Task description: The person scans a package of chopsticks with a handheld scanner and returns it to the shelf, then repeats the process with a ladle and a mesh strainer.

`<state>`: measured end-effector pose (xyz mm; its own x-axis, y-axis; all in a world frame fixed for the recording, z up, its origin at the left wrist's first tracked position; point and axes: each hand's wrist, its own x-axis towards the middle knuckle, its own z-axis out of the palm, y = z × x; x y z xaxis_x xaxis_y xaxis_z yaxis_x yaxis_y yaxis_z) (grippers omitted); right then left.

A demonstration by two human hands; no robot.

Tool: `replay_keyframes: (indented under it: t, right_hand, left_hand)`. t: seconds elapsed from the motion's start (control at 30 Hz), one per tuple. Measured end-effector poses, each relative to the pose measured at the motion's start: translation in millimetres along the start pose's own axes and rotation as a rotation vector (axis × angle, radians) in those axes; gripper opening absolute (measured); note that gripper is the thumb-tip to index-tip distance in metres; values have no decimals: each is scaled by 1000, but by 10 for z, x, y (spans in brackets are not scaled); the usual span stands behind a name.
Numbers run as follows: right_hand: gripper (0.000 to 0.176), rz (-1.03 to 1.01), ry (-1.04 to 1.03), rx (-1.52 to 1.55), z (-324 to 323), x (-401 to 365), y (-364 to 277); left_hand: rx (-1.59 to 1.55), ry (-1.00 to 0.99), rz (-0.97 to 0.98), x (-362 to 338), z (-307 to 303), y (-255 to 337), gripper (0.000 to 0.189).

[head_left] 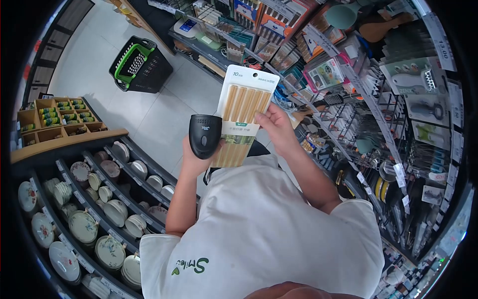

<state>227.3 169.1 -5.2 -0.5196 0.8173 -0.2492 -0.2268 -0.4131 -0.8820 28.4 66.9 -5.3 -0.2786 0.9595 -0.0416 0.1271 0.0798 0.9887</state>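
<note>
A flat pack of wooden chopsticks, on white printed card with a hang hole at the top, is held upright in front of my chest. My right hand grips its right edge, fingers closed on the card. At the pack's lower left, my left hand is wrapped around a black handheld barcode scanner, whose head hides part of that hand. Left fingers also appear to touch the pack's edge, though the scanner partly covers the contact.
A black shopping basket with green handles stands on the tiled floor ahead. Shelves of plates and bowls line my left, below a wooden display of small jars. To my right, a rack holds hanging kitchen tools with price tags.
</note>
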Motion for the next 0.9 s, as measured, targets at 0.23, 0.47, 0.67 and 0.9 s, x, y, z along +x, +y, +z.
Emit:
replay_keyframes:
  t: [0.23,0.47,0.67,0.9]
  right_hand:
    - [25,113,91,-3,-473,-34,47]
    - [27,224,-90,13,-836,-74,294]
    - [27,424,-111,-107,-1048,-54,763]
    - [24,485,68,-32,-1212,16,1365]
  left_hand:
    - [17,-49,-118,105,395,-110,20]
    - [126,-41,-176,-79,593,-289,21]
    - [183,12,-287,-327,705,-730,17]
    - [199,-16,-422,-367,805,-1422,19]
